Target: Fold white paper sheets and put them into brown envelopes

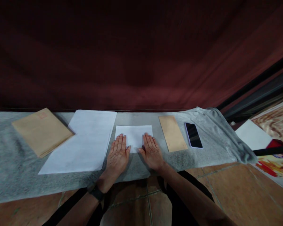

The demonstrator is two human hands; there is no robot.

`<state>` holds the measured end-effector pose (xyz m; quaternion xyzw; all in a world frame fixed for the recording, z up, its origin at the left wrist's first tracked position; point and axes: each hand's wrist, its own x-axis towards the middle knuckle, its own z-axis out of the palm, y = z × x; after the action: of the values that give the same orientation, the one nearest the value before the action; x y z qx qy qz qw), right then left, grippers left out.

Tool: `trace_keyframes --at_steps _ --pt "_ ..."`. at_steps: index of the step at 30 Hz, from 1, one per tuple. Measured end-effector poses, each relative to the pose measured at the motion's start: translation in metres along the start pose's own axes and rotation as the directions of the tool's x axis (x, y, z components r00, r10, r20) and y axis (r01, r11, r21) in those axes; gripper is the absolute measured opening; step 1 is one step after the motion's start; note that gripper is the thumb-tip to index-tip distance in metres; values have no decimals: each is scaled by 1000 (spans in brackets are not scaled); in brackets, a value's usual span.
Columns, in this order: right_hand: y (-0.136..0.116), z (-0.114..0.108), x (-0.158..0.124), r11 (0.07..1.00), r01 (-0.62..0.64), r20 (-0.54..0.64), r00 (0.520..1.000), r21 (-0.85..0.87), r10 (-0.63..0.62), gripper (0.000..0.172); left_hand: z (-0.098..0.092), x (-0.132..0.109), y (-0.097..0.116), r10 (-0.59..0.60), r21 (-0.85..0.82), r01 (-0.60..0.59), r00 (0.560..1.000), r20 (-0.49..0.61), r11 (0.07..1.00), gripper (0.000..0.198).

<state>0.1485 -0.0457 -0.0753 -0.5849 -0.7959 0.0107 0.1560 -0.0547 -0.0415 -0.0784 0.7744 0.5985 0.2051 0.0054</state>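
A white sheet of paper (135,131), apparently folded, lies flat on the grey cloth (141,166) in front of me. My left hand (118,156) rests palm down on its left side, fingers stretched out. On the right side lies my right hand (152,153), also flat with its fingers extended. Bare paper shows between the two hands, and their palms hide its lower corners. To the left of my left hand is a stack of larger white paper (85,141). Beyond my right hand lies a single brown envelope (172,133).
A pile of brown envelopes (43,131) overlaps the paper stack's left side. Right of the single envelope is a phone (193,135) with a dark screen. A dark red curtain (141,62) hangs behind the cloth-covered surface. Tiled floor (240,185) shows below; printed packaging (277,166) lies far right.
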Motion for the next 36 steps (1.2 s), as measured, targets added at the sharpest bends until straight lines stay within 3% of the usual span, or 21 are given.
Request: trace_keyframes --at_steps 11,16,18,24,30,36 --pt "23 -2 -6 994 -104 12 994 -12 104 70 -2 -4 -8 -55 7 55 998 -37 998 65" --pt "22 -6 -6 991 -137 -19 990 -12 136 70 -11 -4 1 -62 13 63 997 -46 998 66" --pt "14 -8 -7 994 -111 -13 994 15 111 69 -13 -8 11 -10 10 10 1000 -25 1000 66" --pt "-22 -10 -25 982 137 65 987 128 -146 67 -3 -34 39 180 34 -184 979 98 982 68" --pt "-20 -9 -33 990 125 72 989 68 -130 68 -7 -37 43 157 63 -169 974 164 984 63" --pt "0 -5 -33 990 140 -28 990 0 -139 70 -19 -33 38 103 70 -117 979 178 991 70"
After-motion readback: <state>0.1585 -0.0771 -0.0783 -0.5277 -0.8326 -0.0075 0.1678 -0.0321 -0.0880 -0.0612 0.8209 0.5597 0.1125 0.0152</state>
